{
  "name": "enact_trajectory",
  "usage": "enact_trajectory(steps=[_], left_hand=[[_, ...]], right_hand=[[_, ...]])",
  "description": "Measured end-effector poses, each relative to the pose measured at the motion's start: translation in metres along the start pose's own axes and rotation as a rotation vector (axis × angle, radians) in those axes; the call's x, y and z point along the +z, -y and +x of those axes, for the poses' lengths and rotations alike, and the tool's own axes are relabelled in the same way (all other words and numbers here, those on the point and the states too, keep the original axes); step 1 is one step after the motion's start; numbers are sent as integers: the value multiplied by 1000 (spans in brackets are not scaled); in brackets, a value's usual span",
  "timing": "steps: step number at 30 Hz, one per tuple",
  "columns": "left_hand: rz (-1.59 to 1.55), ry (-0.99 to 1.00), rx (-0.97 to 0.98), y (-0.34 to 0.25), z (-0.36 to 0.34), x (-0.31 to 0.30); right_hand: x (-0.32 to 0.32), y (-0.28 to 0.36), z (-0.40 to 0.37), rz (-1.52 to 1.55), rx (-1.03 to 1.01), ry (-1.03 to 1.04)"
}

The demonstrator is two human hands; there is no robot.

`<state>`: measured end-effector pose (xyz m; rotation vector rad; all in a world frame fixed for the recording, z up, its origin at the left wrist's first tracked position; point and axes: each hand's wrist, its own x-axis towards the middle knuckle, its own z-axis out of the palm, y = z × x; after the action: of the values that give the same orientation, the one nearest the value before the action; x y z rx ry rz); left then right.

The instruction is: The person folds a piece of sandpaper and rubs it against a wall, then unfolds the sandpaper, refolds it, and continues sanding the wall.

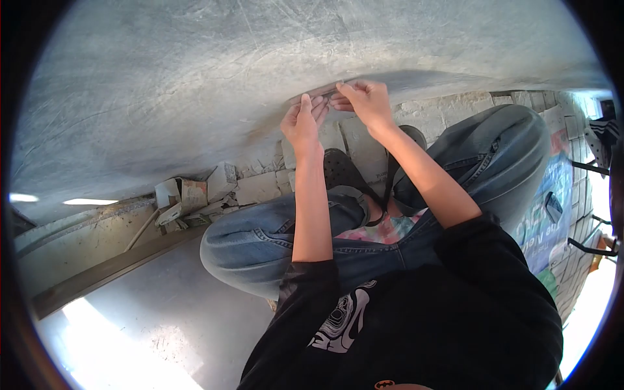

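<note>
My left hand [303, 127] and my right hand [368, 104] are close together at the lower part of a large grey surface [195, 71]. A thin brownish strip [323, 89] runs between them, slightly slanted. My left thumb presses on it with the fingers curled beneath. The right thumb and forefinger pinch its other end. What the strip is made of, I cannot make out. Part of it is hidden by the fingers.
Below my hands are dark clogs [342, 170] on a brick floor [364, 148] and my bent knees in jeans. Broken blocks [223, 179] and scraps lie left beside a wooden beam [117, 268]. A printed plastic sheet [543, 224] and black metal bars [588, 247] are at right.
</note>
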<state>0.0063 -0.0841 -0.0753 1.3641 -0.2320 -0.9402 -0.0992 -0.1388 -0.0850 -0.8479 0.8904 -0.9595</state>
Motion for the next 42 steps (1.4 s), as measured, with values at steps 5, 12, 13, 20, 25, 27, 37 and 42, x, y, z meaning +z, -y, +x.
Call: enact_trajectory(steps=[5,12,13,20,25,27,37,42], left_hand=[[10,-6,15,-5,-1,2],[0,-13,-38,3,3,0],[6,-14,-41,2,3,0],[-30,-36,-19,3,1,5],[-33,-5,-4,5,4,3],[-15,-32,-49,4,1,3],[58,-10,9,-8,-4,6],[29,-57,-16,5,0,4]], right_hand=[[2,3,-2,-19,-31,29],[-2,-5,1,3,104,-17],[0,1,-1,-19,36,3],[-4,-8,-1,-10,48,0],[-3,-5,1,-13,18,12],[-2,-6,-2,0,86,1],[-1,5,-2,-2,67,22],[-4,-3,0,11,25,23]])
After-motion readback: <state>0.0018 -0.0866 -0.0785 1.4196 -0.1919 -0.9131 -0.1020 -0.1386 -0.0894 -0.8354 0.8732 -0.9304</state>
